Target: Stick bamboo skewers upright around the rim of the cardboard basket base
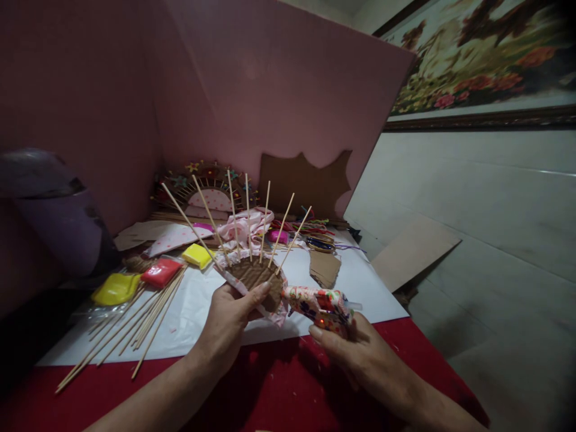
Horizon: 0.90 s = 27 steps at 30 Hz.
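My left hand (236, 315) grips a rounded piece of brown cardboard (252, 277) edged with pink and white fabric, the thumb lying on its face. Several wooden sticks (231, 210) fan upward from the cardboard's curved edge. In my right hand (355, 348) is a glue gun (319, 307) wrapped in flowered material, an orange light showing on it and a clear glue stick poking out of its back. Its nozzle end meets the right edge of the cardboard; whether it touches I cannot tell.
White paper (369, 300) lies over a red cloth (279, 384). Loose wooden sticks (144, 312) and red (161, 273) and yellow packets (116, 289) lie left. Pink fabric (245, 228), scissors (320, 243) and a cardboard scrap (324, 268) sit behind. A decorated fan shape (209, 180) leans at the back.
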Each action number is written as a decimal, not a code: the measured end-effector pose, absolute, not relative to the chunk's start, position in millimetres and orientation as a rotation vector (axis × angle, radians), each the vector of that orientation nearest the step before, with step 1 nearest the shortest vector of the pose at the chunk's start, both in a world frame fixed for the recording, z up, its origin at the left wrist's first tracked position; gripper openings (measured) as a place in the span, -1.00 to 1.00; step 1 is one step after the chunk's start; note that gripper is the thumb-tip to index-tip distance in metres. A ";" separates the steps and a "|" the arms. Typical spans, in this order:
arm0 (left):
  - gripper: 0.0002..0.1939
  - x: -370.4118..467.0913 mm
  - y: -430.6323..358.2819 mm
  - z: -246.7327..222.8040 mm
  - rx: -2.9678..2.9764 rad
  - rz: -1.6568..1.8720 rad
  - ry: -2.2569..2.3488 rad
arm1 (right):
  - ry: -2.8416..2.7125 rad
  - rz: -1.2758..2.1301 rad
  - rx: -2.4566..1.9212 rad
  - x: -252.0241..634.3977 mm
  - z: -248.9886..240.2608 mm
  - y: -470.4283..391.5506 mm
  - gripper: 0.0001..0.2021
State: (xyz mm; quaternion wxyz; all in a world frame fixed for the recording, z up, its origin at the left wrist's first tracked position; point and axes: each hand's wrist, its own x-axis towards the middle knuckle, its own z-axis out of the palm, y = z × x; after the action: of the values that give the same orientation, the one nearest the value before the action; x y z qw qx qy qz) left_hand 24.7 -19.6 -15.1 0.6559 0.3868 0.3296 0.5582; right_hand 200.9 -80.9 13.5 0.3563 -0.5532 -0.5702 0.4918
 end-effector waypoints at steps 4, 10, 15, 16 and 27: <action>-0.85 24.8 -20.3 -13.6 0.878 1.277 0.755 | -1.434 1.249 -1.459 201.4 10.4 -83.6 -0.71; -0.89 25.0 -20.4 -13.8 0.877 1.292 0.768 | -1.437 1.237 -1.441 203.2 3.6 -84.9 -0.74; -0.86 25.2 -20.1 -13.8 0.880 1.302 0.757 | -1.433 1.258 -1.421 203.5 0.9 -86.5 -0.67; -0.86 25.3 -20.3 -13.3 0.874 1.299 0.752 | -1.436 1.261 -1.417 203.5 1.1 -86.8 -0.66; -0.87 26.0 -22.5 -10.3 0.860 1.306 0.743 | -1.437 1.280 -1.431 202.9 7.4 -87.6 -0.68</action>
State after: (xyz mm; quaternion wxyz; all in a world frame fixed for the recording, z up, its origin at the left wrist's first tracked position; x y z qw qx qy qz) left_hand 26.0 -22.5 -10.3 0.6482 0.3782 0.3270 0.5744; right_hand 202.9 -87.6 7.4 0.3631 -0.5559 -0.5584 0.4973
